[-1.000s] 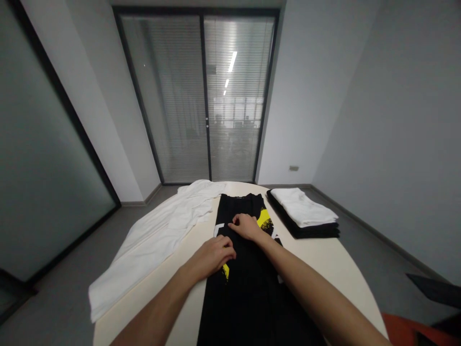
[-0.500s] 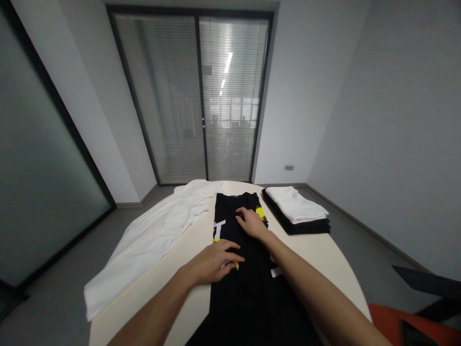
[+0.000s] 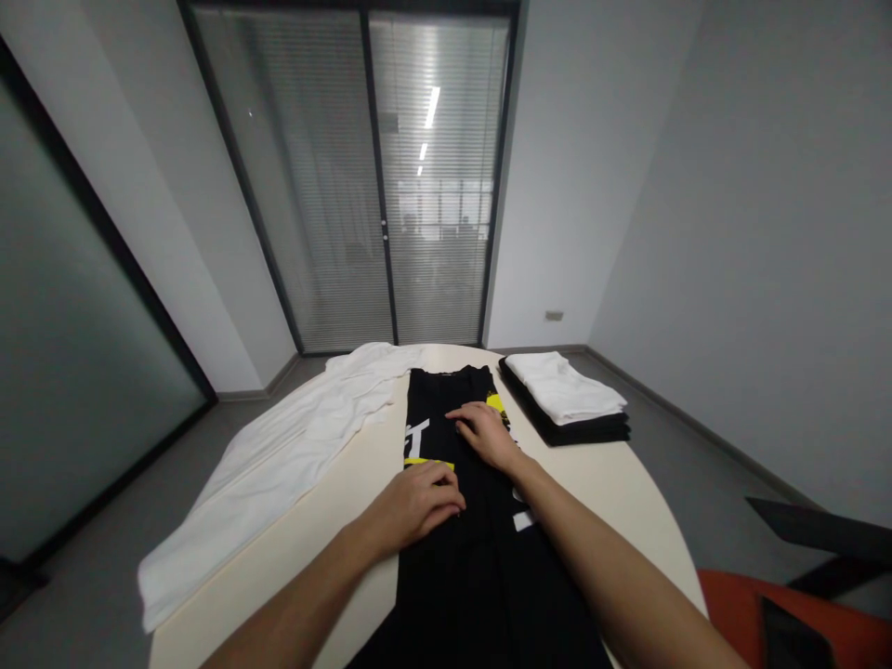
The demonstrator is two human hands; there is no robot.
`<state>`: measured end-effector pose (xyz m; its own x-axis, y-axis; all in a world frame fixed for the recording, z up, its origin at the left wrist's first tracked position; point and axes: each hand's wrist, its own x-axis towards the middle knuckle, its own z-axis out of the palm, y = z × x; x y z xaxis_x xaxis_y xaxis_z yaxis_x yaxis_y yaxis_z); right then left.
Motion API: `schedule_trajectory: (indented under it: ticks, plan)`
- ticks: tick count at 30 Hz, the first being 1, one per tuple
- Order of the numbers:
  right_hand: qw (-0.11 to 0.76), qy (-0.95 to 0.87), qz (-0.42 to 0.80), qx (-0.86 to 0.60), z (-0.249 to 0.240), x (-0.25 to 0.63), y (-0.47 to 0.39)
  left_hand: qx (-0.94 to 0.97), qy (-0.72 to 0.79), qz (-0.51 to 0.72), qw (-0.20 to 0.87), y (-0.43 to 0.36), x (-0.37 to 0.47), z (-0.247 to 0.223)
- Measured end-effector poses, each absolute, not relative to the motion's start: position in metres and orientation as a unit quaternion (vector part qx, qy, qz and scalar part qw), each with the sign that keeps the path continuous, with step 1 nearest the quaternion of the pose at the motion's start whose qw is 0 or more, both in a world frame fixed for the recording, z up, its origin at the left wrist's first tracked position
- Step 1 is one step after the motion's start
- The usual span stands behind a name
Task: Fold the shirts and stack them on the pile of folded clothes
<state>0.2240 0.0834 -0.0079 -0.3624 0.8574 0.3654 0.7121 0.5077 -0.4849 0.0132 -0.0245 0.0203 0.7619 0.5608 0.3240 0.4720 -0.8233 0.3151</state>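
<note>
Tabletop (image 3: pixel 606 483): hands (image 3: pixel 416 505) (image 3: pixel 488 435) curled over shirt (image 3: pixel 466 567).

The view's bottom edge crops the black garment (image 3: pixel 456 585), and the hands (image 3: pixel 416 504) (image 3: pixel 488 437) hide part of its print (image 3: pixel 419 439)

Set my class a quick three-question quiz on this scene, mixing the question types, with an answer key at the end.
1. True or false: the left hand is farther forward over the black garment than the right hand.
2. Multiple choice: what colour is the top item of the folded stack?
A) black
B) white
C) orange
3. Fill in the word: from the person's viewpoint, the spread-out white cloth lies on the table to the ____ of the black garment.

Key: 1. False; the right hand is farther forward. 2. B. 3. left.
</note>
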Motion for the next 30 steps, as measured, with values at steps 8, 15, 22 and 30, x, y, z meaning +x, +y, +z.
schedule_trajectory:
  ticks: [8,15,22,30]
  plan:
    - [0.299,-0.821,0.090,-0.478,-0.009,0.237,0.082,0.941,0.264,0.144,0.155,-0.037,0.016,0.021]
    - [0.163,-0.799,0.091,-0.571,-0.016,0.246,0.075,0.904,0.388,0.090,0.155,-0.030,0.010,0.004]
    - [0.123,-0.809,0.098,-0.567,-0.016,0.246,0.071,0.898,0.402,0.089,0.154,-0.025,0.008,0.000]
    - [0.214,-0.861,0.065,-0.457,0.009,0.245,0.057,0.930,0.285,0.155,0.175,-0.029,0.004,0.024]
